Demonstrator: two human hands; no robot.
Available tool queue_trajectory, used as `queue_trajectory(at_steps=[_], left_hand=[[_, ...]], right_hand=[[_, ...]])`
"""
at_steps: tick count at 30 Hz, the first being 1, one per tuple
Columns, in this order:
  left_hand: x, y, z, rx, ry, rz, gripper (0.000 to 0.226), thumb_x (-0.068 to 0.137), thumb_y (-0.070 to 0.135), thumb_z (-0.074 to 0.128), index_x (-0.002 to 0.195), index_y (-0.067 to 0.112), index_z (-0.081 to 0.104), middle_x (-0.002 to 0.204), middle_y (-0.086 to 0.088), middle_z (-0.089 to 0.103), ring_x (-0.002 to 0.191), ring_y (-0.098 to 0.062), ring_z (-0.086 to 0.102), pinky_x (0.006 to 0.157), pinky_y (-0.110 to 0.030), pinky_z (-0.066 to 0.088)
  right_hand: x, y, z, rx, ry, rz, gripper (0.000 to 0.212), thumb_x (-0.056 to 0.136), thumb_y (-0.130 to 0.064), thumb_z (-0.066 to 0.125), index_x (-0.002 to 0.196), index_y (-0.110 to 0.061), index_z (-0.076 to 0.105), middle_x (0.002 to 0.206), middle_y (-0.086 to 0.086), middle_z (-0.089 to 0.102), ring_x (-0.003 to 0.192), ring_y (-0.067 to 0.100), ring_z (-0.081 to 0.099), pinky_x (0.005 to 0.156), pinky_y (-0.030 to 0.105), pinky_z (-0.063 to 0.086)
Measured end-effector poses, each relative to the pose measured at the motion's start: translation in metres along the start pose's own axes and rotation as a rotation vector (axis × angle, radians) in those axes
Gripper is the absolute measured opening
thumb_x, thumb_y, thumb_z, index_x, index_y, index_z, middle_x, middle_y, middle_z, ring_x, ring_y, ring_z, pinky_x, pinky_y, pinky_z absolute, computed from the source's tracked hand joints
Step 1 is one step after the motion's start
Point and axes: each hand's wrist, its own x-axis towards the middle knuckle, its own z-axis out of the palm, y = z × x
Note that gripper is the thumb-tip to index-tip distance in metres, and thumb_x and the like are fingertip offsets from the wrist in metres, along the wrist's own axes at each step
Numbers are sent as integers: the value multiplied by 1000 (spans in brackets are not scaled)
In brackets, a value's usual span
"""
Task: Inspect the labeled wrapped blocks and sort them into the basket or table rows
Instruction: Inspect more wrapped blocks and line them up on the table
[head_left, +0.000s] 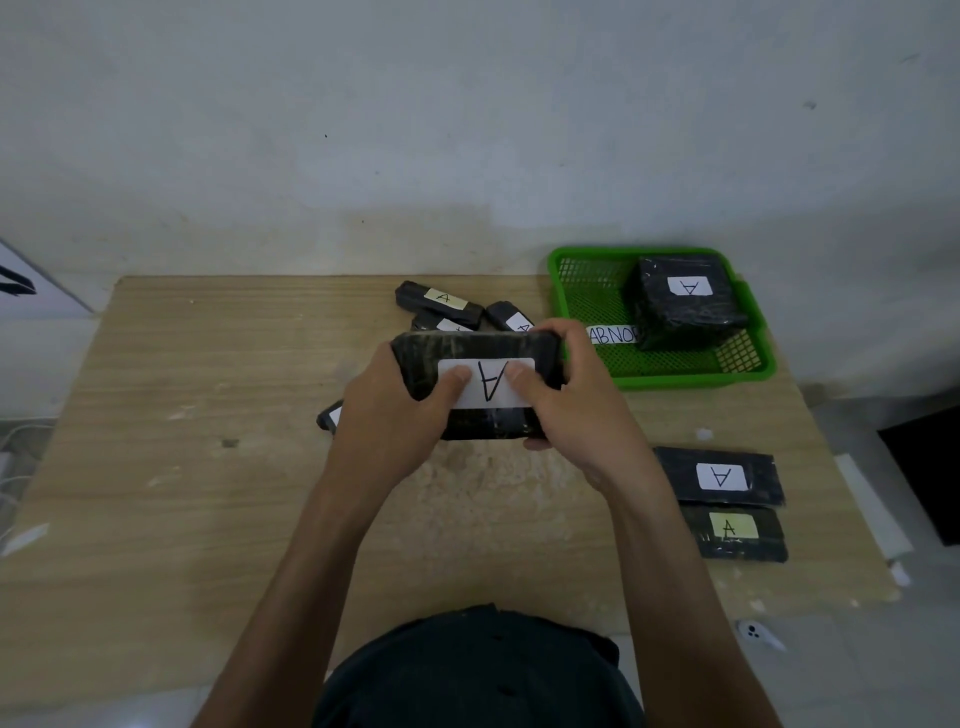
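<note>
While both thumbs (457, 376) press its white label (491, 389), the left hand (395, 410) and right hand (576, 410) curl their fingers (545, 332) round the ends of a wrapped block (467, 345), held over the surface (208, 389). The green basket (675, 382) sits just to the right, holding a second block (680, 312); loose blocks (441, 301) lie behind.

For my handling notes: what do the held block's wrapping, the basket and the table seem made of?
Block wrapping: probably glossy black plastic film; it wrinkles and glints. Basket: likely green moulded plastic, with mesh walls. Table: wood or wood-look laminate, matt grain.
</note>
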Motion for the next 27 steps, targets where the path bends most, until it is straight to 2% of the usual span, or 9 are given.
queue_trajectory(at_steps=[2, 6, 10, 14, 18, 25, 27], left_hand=[[0, -1, 1, -31, 16, 1, 29, 88, 42, 58, 107, 21, 53, 87, 15, 54, 84, -8, 53, 60, -15, 37], [-1, -2, 3, -62, -1, 9, 24, 92, 40, 53, 105, 21, 53, 87, 16, 55, 79, 0, 51, 59, -15, 35], [0, -9, -2, -117, -177, -18, 27, 92, 35, 55, 114, 23, 46, 97, 16, 55, 92, -5, 54, 64, -15, 38], [3, -13, -8, -46, -296, 14, 39, 89, 24, 62, 121, 20, 41, 109, 7, 54, 101, -11, 52, 69, -16, 39], [7, -14, -12, -39, -362, 45, 49, 87, 20, 65, 128, 18, 39, 118, 2, 56, 109, -15, 53, 87, -31, 47], [7, -12, -4, -117, -304, 77, 46, 86, 10, 65, 120, 23, 39, 107, 14, 54, 107, -12, 53, 77, -17, 43], [6, -13, -2, -139, -285, 70, 45, 85, 8, 66, 119, 23, 40, 108, 10, 56, 107, -13, 54, 76, -17, 43]], right_hand=[[2, 0, -1, 58, -2, 19, 18, 94, -25, 55, 93, -42, 48, 110, 5, 60, 85, 24, 67, 49, 30, 55], [3, 2, -5, 112, -38, 35, 22, 94, -20, 56, 92, -41, 51, 113, 6, 61, 88, 27, 66, 48, 29, 54], [2, 0, -19, 135, -194, 11, 45, 86, 2, 63, 101, -38, 50, 101, 4, 65, 79, 21, 66, 53, 31, 57], [4, 2, -22, 86, -195, -9, 49, 84, 5, 65, 99, -38, 50, 97, 4, 64, 85, 28, 68, 58, 36, 60], [5, 2, -26, 94, -252, -29, 57, 82, 10, 65, 105, -40, 49, 105, 6, 67, 89, 29, 69, 62, 38, 60], [6, 5, -26, 39, -213, -79, 66, 76, 11, 68, 107, -42, 44, 108, 1, 63, 91, 24, 68, 62, 39, 61], [6, 6, -27, 21, -209, -94, 66, 74, 10, 70, 105, -42, 44, 108, 0, 62, 92, 23, 68, 62, 39, 61]])
